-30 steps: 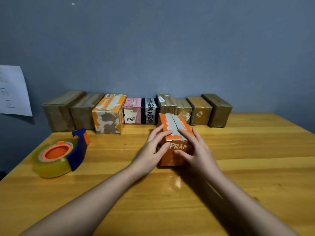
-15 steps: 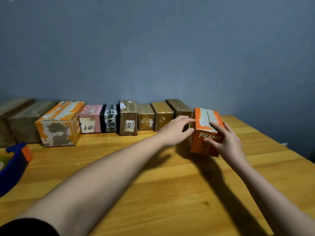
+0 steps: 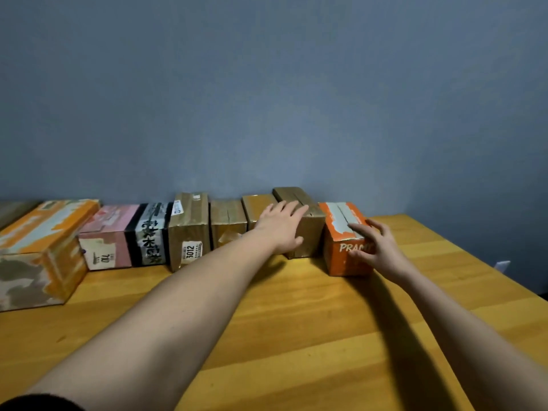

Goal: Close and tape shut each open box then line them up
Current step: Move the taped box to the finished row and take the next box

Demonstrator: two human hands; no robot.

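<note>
An orange box (image 3: 341, 256) with a taped grey top and white lettering stands at the right end of a row of closed boxes along the wall. My right hand (image 3: 375, 247) grips its near right corner, fingers over the top and thumb on the front face. My left hand (image 3: 281, 226) lies flat with straight fingers on the brown box (image 3: 308, 241) just left of the orange one. That brown box touches the orange box's left side.
The row runs left along the blue wall: two more brown boxes (image 3: 228, 223), a labelled brown box (image 3: 188, 232), a black-and-white box (image 3: 151, 235), a pink box (image 3: 108, 238) and a large orange-patterned box (image 3: 38, 256). The wooden table (image 3: 296, 321) ends at right.
The orange box has gone from the table's middle to the right end of the row against the wall. My left hand left it and now rests on the neighbouring brown box. The tape dispenser is out of view.
</note>
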